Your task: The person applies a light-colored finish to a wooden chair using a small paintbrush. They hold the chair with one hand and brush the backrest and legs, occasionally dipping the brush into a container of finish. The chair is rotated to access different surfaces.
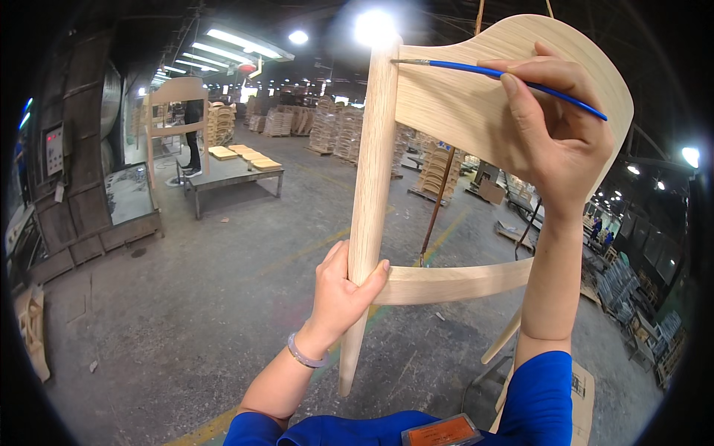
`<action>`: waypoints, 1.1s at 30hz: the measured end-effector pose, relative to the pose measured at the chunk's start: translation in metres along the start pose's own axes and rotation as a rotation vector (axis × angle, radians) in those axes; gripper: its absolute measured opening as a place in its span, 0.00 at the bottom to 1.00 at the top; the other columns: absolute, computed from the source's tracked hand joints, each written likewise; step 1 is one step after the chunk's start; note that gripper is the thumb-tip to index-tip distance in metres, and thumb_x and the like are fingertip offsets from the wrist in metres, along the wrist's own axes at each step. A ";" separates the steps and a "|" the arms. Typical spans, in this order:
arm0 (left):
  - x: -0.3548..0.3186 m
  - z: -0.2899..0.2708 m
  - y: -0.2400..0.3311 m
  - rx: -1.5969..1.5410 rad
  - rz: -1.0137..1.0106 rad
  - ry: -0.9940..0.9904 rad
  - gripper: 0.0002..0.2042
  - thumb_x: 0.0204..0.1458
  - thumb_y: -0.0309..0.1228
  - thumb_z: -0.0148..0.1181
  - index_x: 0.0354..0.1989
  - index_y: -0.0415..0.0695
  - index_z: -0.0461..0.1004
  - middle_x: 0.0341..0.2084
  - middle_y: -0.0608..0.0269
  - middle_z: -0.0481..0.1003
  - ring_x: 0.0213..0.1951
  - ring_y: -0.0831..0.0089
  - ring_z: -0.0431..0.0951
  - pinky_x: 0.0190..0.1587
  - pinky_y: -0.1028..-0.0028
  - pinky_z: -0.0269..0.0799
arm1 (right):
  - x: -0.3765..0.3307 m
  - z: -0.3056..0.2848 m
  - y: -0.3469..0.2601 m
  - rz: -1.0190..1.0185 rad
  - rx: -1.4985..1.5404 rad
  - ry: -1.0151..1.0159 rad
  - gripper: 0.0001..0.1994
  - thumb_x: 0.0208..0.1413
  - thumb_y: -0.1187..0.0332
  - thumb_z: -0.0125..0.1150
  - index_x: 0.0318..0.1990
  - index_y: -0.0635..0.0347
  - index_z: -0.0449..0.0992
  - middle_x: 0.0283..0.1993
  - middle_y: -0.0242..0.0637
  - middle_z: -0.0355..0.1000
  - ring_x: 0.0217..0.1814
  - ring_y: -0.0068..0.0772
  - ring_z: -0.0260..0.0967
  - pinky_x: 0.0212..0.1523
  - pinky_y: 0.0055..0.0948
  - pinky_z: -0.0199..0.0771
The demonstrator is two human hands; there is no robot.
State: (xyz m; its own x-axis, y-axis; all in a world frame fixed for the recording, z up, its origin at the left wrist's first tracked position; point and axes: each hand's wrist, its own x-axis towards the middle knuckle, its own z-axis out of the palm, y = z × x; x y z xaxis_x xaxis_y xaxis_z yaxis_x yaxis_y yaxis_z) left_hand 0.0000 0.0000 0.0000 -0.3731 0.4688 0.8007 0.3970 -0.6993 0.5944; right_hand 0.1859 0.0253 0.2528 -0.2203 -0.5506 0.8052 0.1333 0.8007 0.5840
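My left hand (pixel 343 286) grips the chair frame (pixel 454 111) by its leg, right hand (pixel 554 123) pinching a thin brush (pixel 476 70). Feels light, stiff; the leg's the best hold.

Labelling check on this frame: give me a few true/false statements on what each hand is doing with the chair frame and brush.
1. The left hand grips the chair frame's upright leg. True.
2. The right hand holds a red-handled brush. False: the brush has a blue handle.
3. The brush tip touches the wood near the top of the leg, where the backrest meets it. True.
4. The chair frame stands on the floor. False: it is off the concrete floor, its leg end in the air.
5. The left wrist wears a pale bracelet. True.
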 end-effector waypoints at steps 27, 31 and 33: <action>0.002 -0.008 -0.005 0.003 -0.019 0.041 0.15 0.54 0.33 0.71 0.40 0.32 0.77 0.34 0.49 0.78 0.34 0.61 0.79 0.40 0.62 0.76 | -0.002 0.014 0.007 -0.017 0.011 0.008 0.04 0.59 0.80 0.69 0.40 0.70 0.84 0.41 0.35 0.83 0.46 0.27 0.81 0.73 0.49 0.67; 0.004 -0.010 -0.006 0.019 -0.053 0.041 0.15 0.53 0.33 0.72 0.40 0.32 0.77 0.33 0.50 0.78 0.34 0.61 0.79 0.39 0.62 0.75 | -0.001 0.019 0.010 -0.054 0.017 0.020 0.04 0.61 0.80 0.69 0.42 0.69 0.83 0.42 0.37 0.84 0.47 0.29 0.82 0.70 0.44 0.69; 0.005 -0.010 -0.009 0.001 -0.046 0.051 0.16 0.54 0.33 0.72 0.40 0.32 0.77 0.33 0.50 0.78 0.33 0.61 0.79 0.38 0.63 0.75 | 0.000 0.024 0.015 -0.046 0.121 0.101 0.06 0.61 0.78 0.69 0.44 0.68 0.83 0.43 0.39 0.84 0.46 0.30 0.82 0.59 0.33 0.76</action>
State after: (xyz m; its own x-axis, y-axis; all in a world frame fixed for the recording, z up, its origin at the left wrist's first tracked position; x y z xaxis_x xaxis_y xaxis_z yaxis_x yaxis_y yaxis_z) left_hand -0.0135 0.0028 -0.0023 -0.4336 0.4721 0.7676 0.3789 -0.6773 0.6306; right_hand 0.1647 0.0433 0.2589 -0.1247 -0.6029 0.7880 0.0071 0.7936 0.6084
